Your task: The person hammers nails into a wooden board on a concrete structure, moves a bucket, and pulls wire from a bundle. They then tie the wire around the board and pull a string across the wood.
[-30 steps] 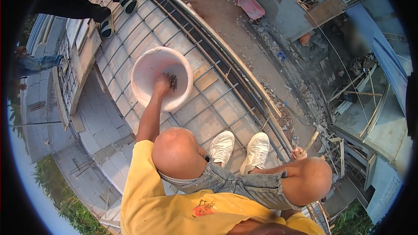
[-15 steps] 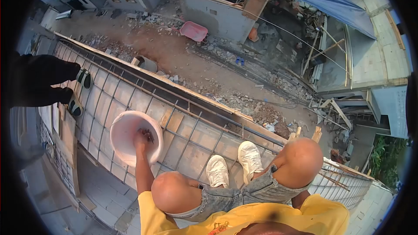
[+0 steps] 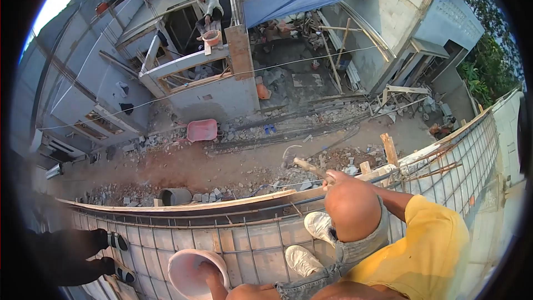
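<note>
My left hand (image 3: 207,272) reaches down inside a pale pink bucket (image 3: 179,261); the fingers are blurred and what they touch does not show. The bucket stands on the rebar grid (image 3: 258,244) beside my bent knee. Out past my other knee, my right hand (image 3: 336,178) is closed round the wooden handle of a hammer (image 3: 308,168). The hammer's curved metal head points away from me, over the edge of the boards.
A person in dark trousers (image 3: 72,247) stands on the grid to the left. A long wooden edge board (image 3: 183,208) borders a drop to the rubble-strewn ground, where a pink wheelbarrow (image 3: 202,130) sits. Upright wooden stakes (image 3: 389,150) rise near my right hand. Another person (image 3: 210,8) sits across the way.
The view has tilted up and turned right. My right hand, hidden before, now shows with the hammer, raised beyond my knee. My left hand is still in the bucket.
</note>
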The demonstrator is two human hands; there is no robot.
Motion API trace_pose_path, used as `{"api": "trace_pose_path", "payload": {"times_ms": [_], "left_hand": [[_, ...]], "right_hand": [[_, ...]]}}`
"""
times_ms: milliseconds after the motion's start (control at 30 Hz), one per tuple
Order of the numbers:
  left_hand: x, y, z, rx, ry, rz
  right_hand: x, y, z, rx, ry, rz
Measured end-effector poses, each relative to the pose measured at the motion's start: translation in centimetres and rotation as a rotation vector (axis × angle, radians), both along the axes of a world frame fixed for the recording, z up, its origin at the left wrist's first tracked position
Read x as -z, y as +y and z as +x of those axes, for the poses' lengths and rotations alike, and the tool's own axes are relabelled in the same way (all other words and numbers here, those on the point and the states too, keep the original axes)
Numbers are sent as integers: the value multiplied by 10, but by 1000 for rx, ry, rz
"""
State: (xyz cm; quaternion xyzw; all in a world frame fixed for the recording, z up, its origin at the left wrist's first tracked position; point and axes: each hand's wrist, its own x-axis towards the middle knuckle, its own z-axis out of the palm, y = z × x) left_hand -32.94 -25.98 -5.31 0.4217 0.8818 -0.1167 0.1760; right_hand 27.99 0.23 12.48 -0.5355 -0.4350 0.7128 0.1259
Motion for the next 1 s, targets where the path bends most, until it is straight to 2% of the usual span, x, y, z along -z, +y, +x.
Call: {"api": "trace_pose_path", "payload": {"times_ms": [33,100,167,233,367,500,600,700,833,900,933,1000], "left_hand": [[-1,8,-3,-16,-16,6],[-7,4,-3,-61,-46,18],[-9,-11,-7,-117,-91,50],[-18,-21,-10,-201,-156,117],[-47,-44,-18,-422,-332,360],[-139,-45,33,-804,-679,823],[-201,-47,64,-929,-839,1237],[-214,-64,50,-983,-963,1491],[-224,-100,52,-1094,-803,1600],[-225,-126,45,-1083,-715,1589],[-200,-159,25,-1090,-544,1619],[-172,-178,13,-1035,-186,1591]], "right_hand": [[-7,21,-11,-382,-199,421],[-57,65,-63,-709,-176,609],[-90,85,-117,-852,72,853],[-116,92,-155,-946,170,943],[-122,88,-169,-828,217,969],[-92,71,-147,-657,86,759],[-73,64,-138,-595,-42,628],[-44,54,-125,-519,-113,669],[-7,42,-99,-374,-211,680],[-8,36,-93,-382,-226,482],[-15,34,-67,-325,-275,395],[12,33,-25,-287,-417,457]]}}
